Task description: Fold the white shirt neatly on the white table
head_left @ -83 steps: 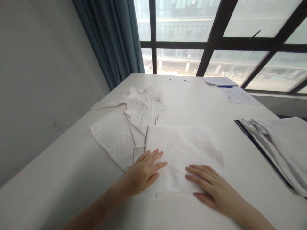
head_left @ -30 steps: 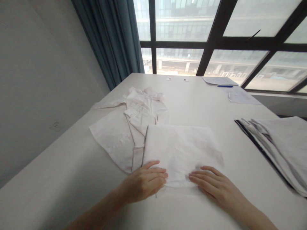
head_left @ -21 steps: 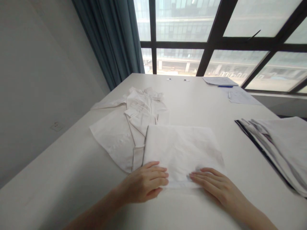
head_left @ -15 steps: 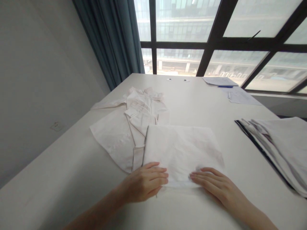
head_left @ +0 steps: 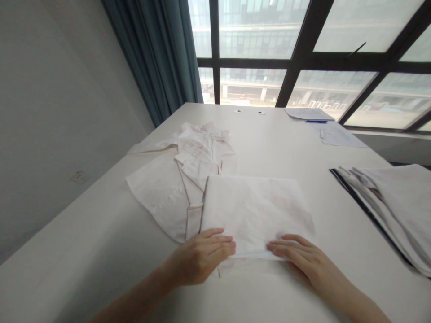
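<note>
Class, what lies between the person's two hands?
In the head view, the near edge of the folded white cloth lies between the left hand and the right hand.

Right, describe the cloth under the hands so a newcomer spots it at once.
Below the black-framed window stands a white table. On its near half, the left hand and right hand touch a flat white fabric rectangle. Its boxy outline sets it apart from the crumpled white fabric beyond its left side and the layered white cloth at right.

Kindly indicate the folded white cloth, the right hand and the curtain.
Folded white cloth [head_left: 256, 211]: head view, middle of its upper face.
Right hand [head_left: 305, 258]: head view, back of the hand.
Curtain [head_left: 158, 54]: head view, middle of its folds.
</note>
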Available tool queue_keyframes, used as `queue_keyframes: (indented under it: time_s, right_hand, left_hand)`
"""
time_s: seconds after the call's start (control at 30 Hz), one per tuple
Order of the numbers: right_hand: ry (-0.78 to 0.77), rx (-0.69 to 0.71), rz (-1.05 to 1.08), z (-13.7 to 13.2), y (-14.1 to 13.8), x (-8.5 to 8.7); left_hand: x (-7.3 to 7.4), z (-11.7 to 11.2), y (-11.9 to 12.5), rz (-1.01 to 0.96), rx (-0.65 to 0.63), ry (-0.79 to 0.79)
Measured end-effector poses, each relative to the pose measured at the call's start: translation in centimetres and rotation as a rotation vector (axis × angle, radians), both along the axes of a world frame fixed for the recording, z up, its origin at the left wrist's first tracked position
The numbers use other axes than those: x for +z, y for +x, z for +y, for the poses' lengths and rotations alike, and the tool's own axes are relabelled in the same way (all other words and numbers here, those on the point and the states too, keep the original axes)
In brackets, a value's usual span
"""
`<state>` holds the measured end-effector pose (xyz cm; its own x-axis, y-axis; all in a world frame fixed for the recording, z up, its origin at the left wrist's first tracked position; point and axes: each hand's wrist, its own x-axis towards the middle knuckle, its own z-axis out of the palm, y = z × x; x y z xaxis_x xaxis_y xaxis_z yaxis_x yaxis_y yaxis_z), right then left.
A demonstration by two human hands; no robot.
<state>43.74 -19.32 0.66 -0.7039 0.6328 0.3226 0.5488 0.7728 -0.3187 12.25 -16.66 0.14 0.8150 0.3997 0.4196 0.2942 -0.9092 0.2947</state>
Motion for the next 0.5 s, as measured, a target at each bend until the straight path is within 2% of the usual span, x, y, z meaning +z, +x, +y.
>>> queue_keyframes:
  time_s: [0.27,0.5]
  right_hand:
    - [0.056,0.024,0.026,0.18,0.82,-0.8]
    - [0.11,0.044,0.039,0.16,0.96,-0.27]
  left_hand:
    - [0.34,-0.27,0.01,-0.07,-0.025,0.061]
    - [0.29,-0.02,0.37,0.155,-0.035,-0.055]
